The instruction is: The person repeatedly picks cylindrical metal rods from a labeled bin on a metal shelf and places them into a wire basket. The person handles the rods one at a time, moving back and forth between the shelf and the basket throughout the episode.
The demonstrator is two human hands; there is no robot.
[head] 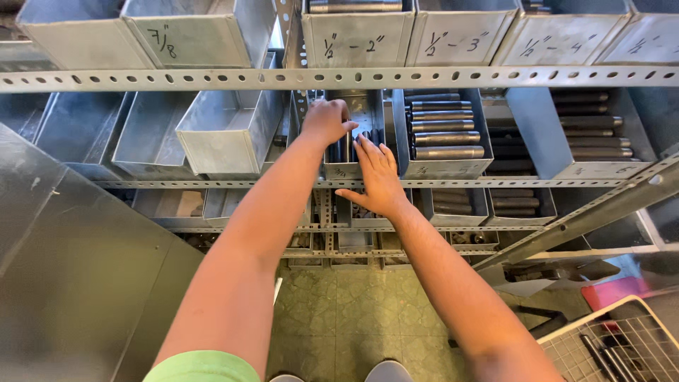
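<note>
- The left hand reaches into a grey sheet-metal bin on the middle shelf, near the centre of the view and a little toward 12 o'clock. Its fingers are curled down over the dark steel pipe pieces standing or leaning inside; whether it actually grips one I cannot tell, since the knuckles hide the fingertips.
- The right hand sits just at 5 o'clock of the left, palm down and spread flat, fingers nearly straight. Its fingertips touch the tops of the same pipe pieces at the bin's front wall, and it clasps nothing.
- The flat hand looks placed to steady or fan the pieces apart while the curled hand works among them; that is a judgement from the poses.
- At 3 o'clock of this bin, a neighbouring bin holds threaded pipe lengths stacked lying flat, ends toward the front, likely so each can be drawn out singly.
- Further toward 3 o'clock, longer dark pipes lie in another tray the same way.
- At 9 o'clock, a tilted bin is pulled partly out of the perforated shelf rail.
- At 5 o'clock, low in the corner, a wire basket holds a few dark rods.
- Green floor tiles show below, at 6 o'clock.
</note>
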